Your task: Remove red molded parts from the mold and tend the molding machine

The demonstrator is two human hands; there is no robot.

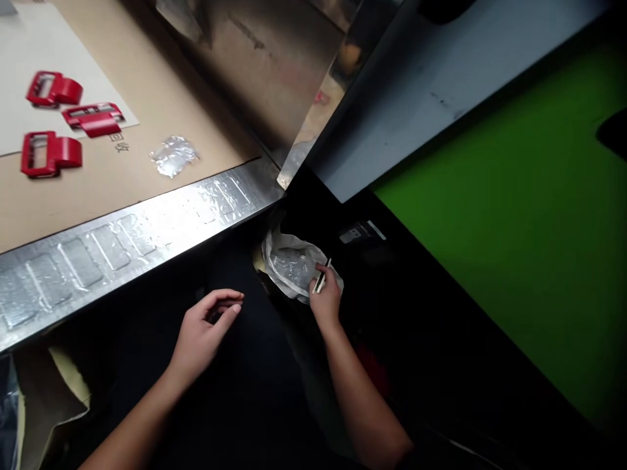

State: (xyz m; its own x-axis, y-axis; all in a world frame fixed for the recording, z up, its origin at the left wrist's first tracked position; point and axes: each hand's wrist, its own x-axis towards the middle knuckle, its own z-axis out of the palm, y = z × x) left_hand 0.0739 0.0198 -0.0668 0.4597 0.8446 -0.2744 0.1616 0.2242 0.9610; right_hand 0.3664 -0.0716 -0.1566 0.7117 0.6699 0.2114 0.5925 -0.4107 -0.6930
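Note:
Low in the middle, my left hand (208, 326) hovers in front of the dark clothing, its fingers curved and the thumb a little apart, nothing in it. My right hand (327, 297) is closed around a slim white-and-black stick-like tool (321, 279), whose exact kind I cannot make out. That hand is at the right rim of an open white bag (281, 284) below the bench edge. Crumpled clear plastic film (292, 264) lies inside the bag.
Three red plastic parts (93, 119) with metal insides rest on the bench at left. Near them is crumpled clear film (175, 155). Clear film strips line the metal bench edge (264, 183). A grey-and-green panel (514, 215) slants along the right, and a cardboard box (44, 391) stands lower left.

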